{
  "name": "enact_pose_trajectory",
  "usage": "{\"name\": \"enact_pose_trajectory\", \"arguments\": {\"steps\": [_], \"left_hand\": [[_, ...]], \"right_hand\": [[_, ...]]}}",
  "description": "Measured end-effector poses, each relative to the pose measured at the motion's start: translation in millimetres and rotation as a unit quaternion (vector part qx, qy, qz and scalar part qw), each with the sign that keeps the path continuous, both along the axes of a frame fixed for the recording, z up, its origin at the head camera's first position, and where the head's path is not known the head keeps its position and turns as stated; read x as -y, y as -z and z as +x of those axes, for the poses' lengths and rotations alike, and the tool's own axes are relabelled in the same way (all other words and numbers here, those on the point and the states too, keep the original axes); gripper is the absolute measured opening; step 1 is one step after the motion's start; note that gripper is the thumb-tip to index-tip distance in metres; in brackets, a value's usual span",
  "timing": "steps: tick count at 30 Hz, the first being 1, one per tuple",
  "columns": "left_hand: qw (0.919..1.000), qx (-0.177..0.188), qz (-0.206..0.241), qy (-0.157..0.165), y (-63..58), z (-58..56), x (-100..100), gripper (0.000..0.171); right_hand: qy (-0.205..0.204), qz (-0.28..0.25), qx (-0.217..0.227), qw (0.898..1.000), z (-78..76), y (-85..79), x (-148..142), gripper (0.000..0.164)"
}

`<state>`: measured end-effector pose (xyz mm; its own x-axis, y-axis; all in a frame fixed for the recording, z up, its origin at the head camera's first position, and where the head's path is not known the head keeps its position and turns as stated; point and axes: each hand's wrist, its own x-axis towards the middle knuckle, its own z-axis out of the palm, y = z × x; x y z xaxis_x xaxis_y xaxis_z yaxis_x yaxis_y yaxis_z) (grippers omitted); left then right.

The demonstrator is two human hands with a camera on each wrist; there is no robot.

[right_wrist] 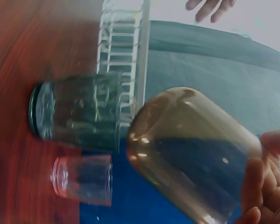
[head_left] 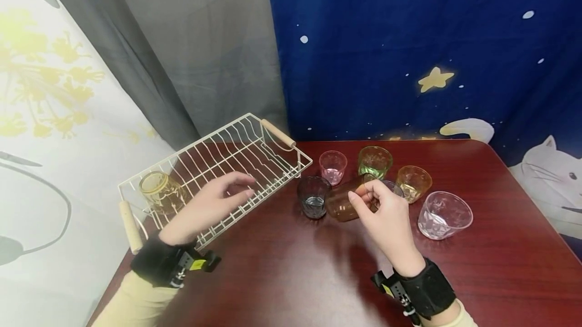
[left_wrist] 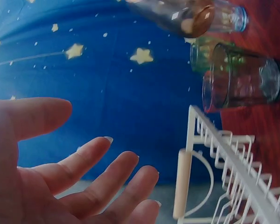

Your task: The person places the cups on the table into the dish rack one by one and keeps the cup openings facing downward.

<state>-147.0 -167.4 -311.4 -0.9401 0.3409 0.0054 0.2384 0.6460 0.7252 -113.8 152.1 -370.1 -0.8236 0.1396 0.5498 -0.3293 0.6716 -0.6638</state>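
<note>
My right hand (head_left: 388,211) pinches a smooth amber-brown glass (head_left: 344,200) near its open end, fingertips at the rim. The glass is tilted, its rounded base pointing left beside a dark grey glass (head_left: 313,196). In the right wrist view the brown glass (right_wrist: 191,149) appears clear of the tabletop. Over the front of a cream wire dish rack (head_left: 245,211) hovers my left hand (head_left: 218,200), holding nothing. Its fingers look loosely spread in the left wrist view. A yellow glass (head_left: 162,193) stands upside down in the rack's left end.
Around the brown glass stand a pink glass (head_left: 333,167), a green glass (head_left: 375,161), a yellow-amber glass (head_left: 413,183) and a clear glass (head_left: 444,215). Another glass is partly hidden behind my right hand. Wooden handles (head_left: 278,133) cap the rack; curtains hang behind the red-brown table (head_left: 282,276).
</note>
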Motion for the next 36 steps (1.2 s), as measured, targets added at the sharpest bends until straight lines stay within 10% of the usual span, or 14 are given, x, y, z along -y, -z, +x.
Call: {"name": "enact_pose_trajectory", "arguments": {"steps": [9,17,29,36], "left_hand": [[0.9985,0.003,0.04,0.038,16.6,-3.3,-38,0.032],[0.9891,0.05,0.119,0.07,31.8,-2.2,-69,0.037],[0.9695,0.087,0.203,0.105,22.4,15.7,-98,0.062],[0.9538,0.091,0.261,0.118,40.3,13.4,-109,0.068]], "right_hand": [[-0.035,-0.163,0.052,0.985,3.9,1.3,7,0.007],[-0.07,-0.34,0.059,0.936,6.0,4.4,18,0.009],[-0.089,-0.423,0.047,0.9,8.5,6.4,30,0.007],[-0.112,-0.439,0.042,0.891,9.8,7.1,32,0.008]]}}
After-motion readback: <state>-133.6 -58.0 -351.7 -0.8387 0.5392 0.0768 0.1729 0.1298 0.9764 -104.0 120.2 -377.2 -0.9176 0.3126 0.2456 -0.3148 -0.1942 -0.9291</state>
